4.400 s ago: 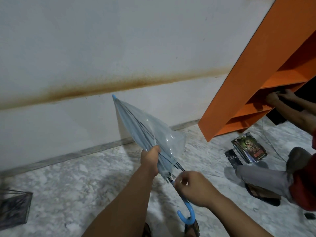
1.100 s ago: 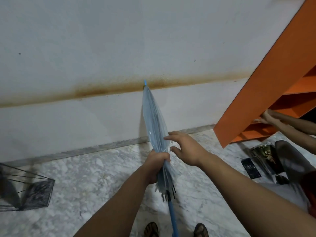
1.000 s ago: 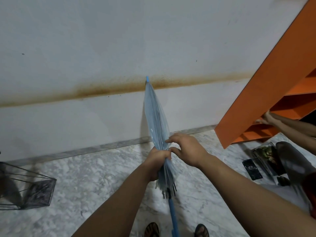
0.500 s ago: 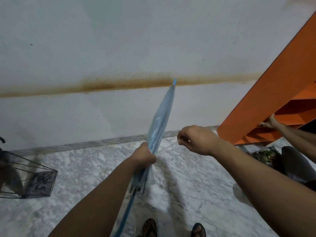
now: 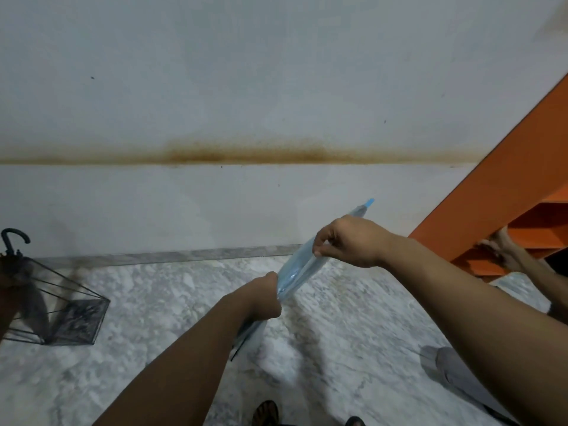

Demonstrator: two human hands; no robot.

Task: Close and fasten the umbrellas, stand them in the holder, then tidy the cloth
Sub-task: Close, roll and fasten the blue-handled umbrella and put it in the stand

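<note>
The left hand [image 5: 265, 298] is closed around the furled clear-blue umbrella [image 5: 299, 269] near its lower end. The right hand [image 5: 349, 241], toward two o'clock from the left, pinches the canopy further up between thumb and fingers; whether it holds a strap is too blurred to tell. The umbrella slants up toward two o'clock, tip near the orange shelf unit [image 5: 504, 192]. At nine o'clock on the marble floor [image 5: 184, 318] stands a black wire holder [image 5: 66, 305] with a dark umbrella [image 5: 13, 241] in it. Another person's hand [image 5: 499, 249] reaches into the shelf unit.
</note>
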